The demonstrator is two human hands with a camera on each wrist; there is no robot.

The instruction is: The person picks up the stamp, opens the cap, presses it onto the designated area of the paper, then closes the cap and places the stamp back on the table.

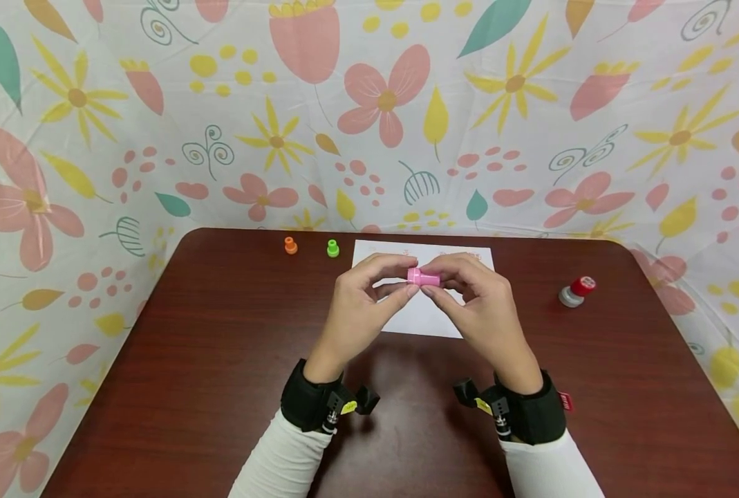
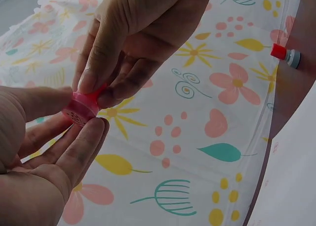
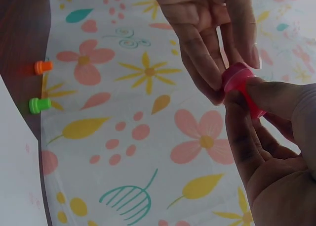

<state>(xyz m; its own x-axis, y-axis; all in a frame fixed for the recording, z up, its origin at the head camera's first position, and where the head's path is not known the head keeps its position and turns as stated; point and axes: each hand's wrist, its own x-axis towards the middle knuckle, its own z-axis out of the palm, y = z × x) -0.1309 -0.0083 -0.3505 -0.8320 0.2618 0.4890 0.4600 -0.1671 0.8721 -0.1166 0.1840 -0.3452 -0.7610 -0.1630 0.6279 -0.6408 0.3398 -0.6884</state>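
Note:
Between both hands, over a white sheet of paper [image 1: 424, 315], is a small pink stamp [image 1: 423, 278], lying on its side in the head view. My left hand [image 1: 359, 304] pinches its wide end between thumb and fingertips. The narrow handle is gripped by the thumb and fingers of my right hand [image 1: 484, 308]. In the left wrist view the wide end of the stamp [image 2: 81, 110] shows a dotted face. Fingers cover part of the pink handle [image 3: 254, 105] in the right wrist view.
On the brown table [image 1: 220, 360], an orange stamp [image 1: 291, 245] and a green stamp [image 1: 333, 248] stand at the back left. A red-and-grey stamp [image 1: 577, 291] is on the right. Faint printed marks run along the paper's far edge. A flowered cloth [image 1: 232, 104] hangs behind.

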